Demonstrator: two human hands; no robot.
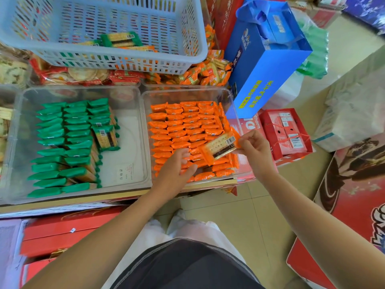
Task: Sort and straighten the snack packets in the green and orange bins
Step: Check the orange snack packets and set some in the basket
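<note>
Orange packets [183,130] stand on edge in tight rows that fill the orange bin [185,94], a clear plastic tub, from its far wall to its near edge. The right hand [254,151] holds one more orange packet, the lifted packet [220,146], above the bin's near right corner. Thumb and fingertips are clamped on its right end. It is tilted, with its clear face, the cracker and a barcode turned up.

The left hand [177,165] reaches over the near edge of the same bin, palm down, with its fingers loosely apart and gripping nothing. They are blurred, so I cannot tell whether they touch the rows beneath.

Just left of it sits the green bin [130,147], also clear plastic. Green packets [62,142] stand there in three columns against its left side, leaving the floor along its right side bare. One flat green packet [105,137] lies face up on top of the third column, near the middle.

Beyond both bins, a pale blue basket [187,38] rests on heaps of other snacks and holds a few packets. A blue gift bag [266,59] leans by the orange bin's far right corner, with a red box [285,132] on the floor beside it.
</note>
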